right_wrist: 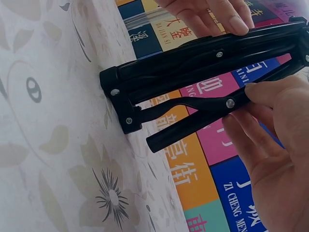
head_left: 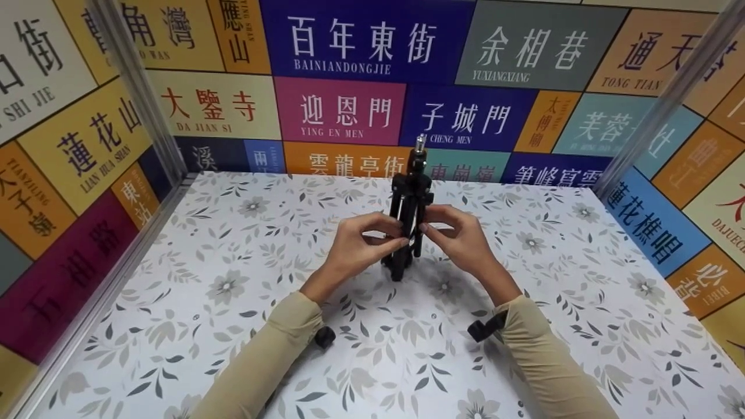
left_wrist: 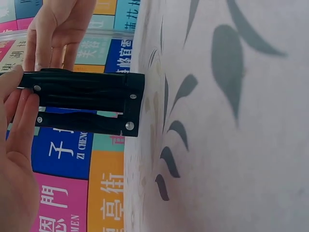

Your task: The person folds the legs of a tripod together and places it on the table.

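A small black tripod stand [head_left: 416, 181] with a silver stud on top stands on the table, its legs mostly folded. At its left side my left hand [head_left: 356, 244] pinches a leg between thumb and fingers. My right hand [head_left: 464, 237] pinches a leg on the other side. In the right wrist view, that leg [right_wrist: 170, 135] slants slightly away from the rest, its lower end clear of the table, with a riveted brace joining it to the bottom bracket [right_wrist: 120, 104]. The left wrist view shows the bracket [left_wrist: 130, 104] close to the tabletop.
The table [head_left: 233, 343] has a white cover with grey leaves and flowers. Panels of coloured signs [head_left: 361, 35] wall it in at the back and both sides. Black straps [head_left: 486, 327] show below the sleeves.
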`<control>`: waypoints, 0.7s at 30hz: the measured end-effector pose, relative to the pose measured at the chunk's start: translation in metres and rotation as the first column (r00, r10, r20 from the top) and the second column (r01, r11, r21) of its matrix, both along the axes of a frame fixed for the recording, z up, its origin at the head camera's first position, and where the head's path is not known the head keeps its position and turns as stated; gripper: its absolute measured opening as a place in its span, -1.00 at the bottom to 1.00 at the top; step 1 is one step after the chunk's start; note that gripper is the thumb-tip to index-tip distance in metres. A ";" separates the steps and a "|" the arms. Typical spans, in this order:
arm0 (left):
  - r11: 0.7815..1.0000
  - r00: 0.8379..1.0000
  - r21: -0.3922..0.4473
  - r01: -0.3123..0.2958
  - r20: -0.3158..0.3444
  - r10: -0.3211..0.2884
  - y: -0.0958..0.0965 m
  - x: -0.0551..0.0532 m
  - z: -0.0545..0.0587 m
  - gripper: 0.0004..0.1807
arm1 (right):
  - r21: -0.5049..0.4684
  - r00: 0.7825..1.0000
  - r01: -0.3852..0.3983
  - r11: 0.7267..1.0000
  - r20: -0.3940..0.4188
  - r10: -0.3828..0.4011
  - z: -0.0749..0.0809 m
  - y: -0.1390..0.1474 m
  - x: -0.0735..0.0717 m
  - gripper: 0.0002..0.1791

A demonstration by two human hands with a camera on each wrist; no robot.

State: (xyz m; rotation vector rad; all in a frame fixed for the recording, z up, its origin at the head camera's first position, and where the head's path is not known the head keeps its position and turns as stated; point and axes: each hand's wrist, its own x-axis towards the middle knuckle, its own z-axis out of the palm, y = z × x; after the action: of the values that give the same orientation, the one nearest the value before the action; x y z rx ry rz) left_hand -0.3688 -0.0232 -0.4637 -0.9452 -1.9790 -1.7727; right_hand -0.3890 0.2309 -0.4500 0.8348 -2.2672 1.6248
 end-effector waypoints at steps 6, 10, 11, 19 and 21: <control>1.000 1.000 -0.012 0.004 -0.004 -0.004 0.000 0.000 -0.001 -0.77 | -0.009 1.000 0.004 1.000 0.008 -0.004 -0.001 -0.002 0.000 -0.66; 1.000 1.000 -0.018 0.008 -0.009 -0.008 0.000 0.000 -0.001 -0.78 | -0.015 1.000 0.008 1.000 0.018 -0.008 0.000 -0.003 0.000 -0.66; 1.000 1.000 -0.019 0.006 -0.012 -0.007 0.000 0.000 -0.001 -0.78 | -0.016 1.000 0.010 1.000 0.021 -0.009 0.000 -0.003 0.001 -0.66; 1.000 1.000 -0.031 0.004 -0.020 -0.005 0.000 0.000 0.000 -0.79 | -0.005 1.000 0.017 1.000 0.023 -0.017 0.001 -0.005 0.002 -0.67; 0.999 1.000 -0.034 0.007 -0.020 -0.008 0.000 0.000 0.000 -0.80 | -0.001 1.000 0.017 1.000 0.020 -0.017 0.001 -0.005 0.003 -0.66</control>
State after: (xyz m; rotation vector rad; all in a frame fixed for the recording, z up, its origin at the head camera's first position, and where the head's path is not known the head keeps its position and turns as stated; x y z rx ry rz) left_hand -0.3685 -0.0235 -0.4636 -0.9781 -2.0013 -1.7324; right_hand -0.3864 0.2258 -0.4492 0.8002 -2.2809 1.6343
